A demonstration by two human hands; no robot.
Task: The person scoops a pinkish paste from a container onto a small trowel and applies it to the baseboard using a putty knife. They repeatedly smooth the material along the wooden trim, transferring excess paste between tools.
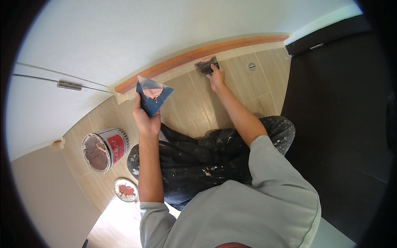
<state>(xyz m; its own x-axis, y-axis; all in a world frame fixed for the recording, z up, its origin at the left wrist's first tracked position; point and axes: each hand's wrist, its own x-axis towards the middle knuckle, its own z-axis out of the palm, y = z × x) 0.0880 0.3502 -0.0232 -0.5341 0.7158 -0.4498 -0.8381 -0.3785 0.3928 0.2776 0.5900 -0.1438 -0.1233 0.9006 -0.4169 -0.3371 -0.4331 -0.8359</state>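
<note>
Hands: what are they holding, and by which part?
Left hand: blue tool, by its lower end. Right hand: dark scraper, by its lower right corner.

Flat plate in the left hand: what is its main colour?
The flat plate is mostly dark blue around pinkish paste, seen in the head view.

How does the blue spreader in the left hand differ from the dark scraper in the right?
The blue spreader looks larger in view than the dark scraper. The spreader carries a lump of pink paste mid-face; the scraper shows a pinkish smear toward its far edge. Both are flat and hand-held.
</note>
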